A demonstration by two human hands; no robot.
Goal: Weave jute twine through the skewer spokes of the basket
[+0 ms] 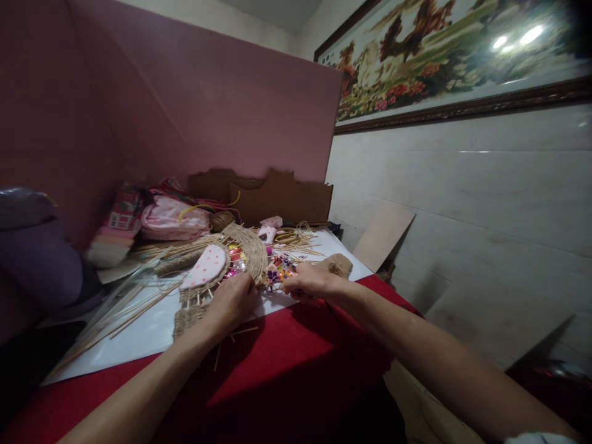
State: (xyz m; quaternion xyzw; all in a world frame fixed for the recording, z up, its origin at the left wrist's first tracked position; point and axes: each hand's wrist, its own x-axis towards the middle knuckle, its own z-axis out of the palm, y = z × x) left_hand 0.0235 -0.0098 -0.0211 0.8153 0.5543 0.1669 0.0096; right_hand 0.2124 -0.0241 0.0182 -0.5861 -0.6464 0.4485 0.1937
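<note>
My left hand (235, 299) is closed, fingers curled down at the right edge of a basket-like piece woven from twine (252, 246); what it grips is hidden. A pink-dotted fabric pad (207, 266) sits on the left of that piece, and shiny coloured wrappers (238, 256) show in its middle. My right hand (309, 280) is closed at the fingertips beside a bunch of small colourful flower-like pieces (280, 270). Its fingers touch the right side of the bunch, but their exact hold is too small to make out.
Thin sticks (139, 308) lie across the white board (124, 351) on a red cloth (296, 370). Behind are a pink-dotted cloth bundle (173, 219), a twine ball (222, 220) and cardboard (282, 200). A purple container (37, 259) stands left; a tiled wall (462, 203) rises right.
</note>
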